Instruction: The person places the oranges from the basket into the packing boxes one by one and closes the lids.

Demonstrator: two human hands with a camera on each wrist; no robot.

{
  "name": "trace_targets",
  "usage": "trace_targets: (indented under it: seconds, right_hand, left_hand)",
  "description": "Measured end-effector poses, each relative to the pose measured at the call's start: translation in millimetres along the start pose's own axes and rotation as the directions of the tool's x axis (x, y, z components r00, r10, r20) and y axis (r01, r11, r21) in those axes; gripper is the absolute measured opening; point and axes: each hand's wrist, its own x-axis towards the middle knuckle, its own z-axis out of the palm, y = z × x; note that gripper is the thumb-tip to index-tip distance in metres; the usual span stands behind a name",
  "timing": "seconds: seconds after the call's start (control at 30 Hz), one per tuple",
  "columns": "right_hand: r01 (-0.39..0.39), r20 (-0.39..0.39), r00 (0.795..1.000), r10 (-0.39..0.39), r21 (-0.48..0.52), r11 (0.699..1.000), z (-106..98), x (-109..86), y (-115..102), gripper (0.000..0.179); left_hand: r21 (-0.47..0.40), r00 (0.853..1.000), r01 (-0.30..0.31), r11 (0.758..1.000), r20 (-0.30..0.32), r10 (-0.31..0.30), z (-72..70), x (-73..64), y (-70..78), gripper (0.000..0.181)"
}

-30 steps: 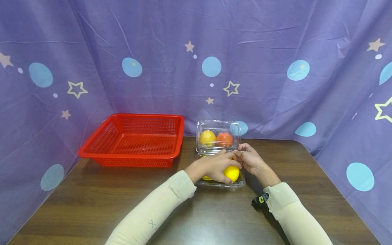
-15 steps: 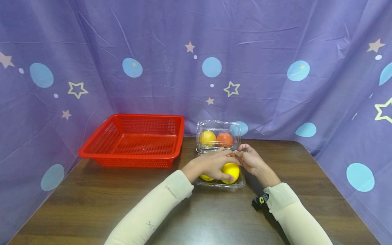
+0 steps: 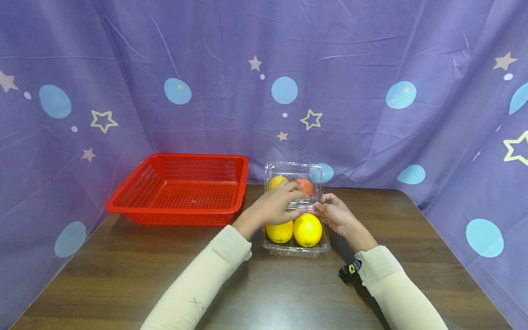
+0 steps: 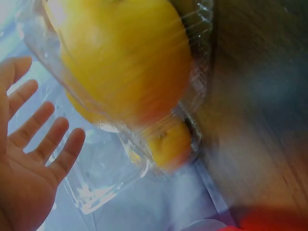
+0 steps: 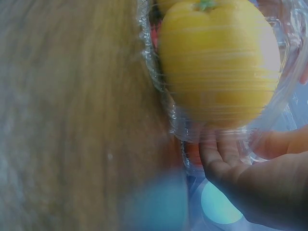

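A clear plastic clamshell box (image 3: pixel 294 250) sits on the table with its lid raised at the back. Two yellow round fruits, one left (image 3: pixel 279 232) and one right (image 3: pixel 308 230), lie side by side in its front tray. Above them hovers my left hand (image 3: pixel 270 206), fingers spread and nearly straight in the left wrist view, holding nothing. My right hand (image 3: pixel 339 217) pinches the box's right edge near the hinge between thumb and fingers. Through clear plastic behind appear another yellow fruit (image 3: pixel 278 182), partly covered by the left hand, and an orange-red one (image 3: pixel 305 187).
To the left of the box stands a red perforated plastic basket (image 3: pixel 177 211). A purple curtain (image 3: pixel 222 105) with stars and blue dots hangs behind and beside the brown wooden table (image 3: pixel 284 293).
My left hand has let go of the right yellow fruit and moved back, up and to the left. That fruit now lies uncovered in the tray. The right hand stays where it was.
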Motion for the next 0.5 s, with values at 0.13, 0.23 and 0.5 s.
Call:
trace_targets:
  seconds: [0.13, 0.23, 0.5]
  right_hand:
    - [0.000, -0.004, 1.000, 0.000, -0.001, 1.000, 0.0, 0.4, 0.4, 0.014]
    - [0.001, -0.004, 1.000, -0.001, -0.003, 1.000, 0.1, 1.0, 0.5, 0.013]
    - [-0.004, -0.014, 1.000, 0.004, -0.009, 1.000, -0.5, 2.3, 0.7, 0.013]
  left_hand:
    - [-0.037, 0.990, 0.083, 0.996, -0.109, -0.086, -2.8, -1.8, -6.9, 0.041]
    - [-0.100, 0.969, 0.127, 0.987, -0.200, -0.145, -5.1, -2.6, -12.2, 0.045]
    - [-0.258, 0.825, 0.211, 0.943, -0.470, -0.313, -6.1, -0.1, -22.5, 0.043]
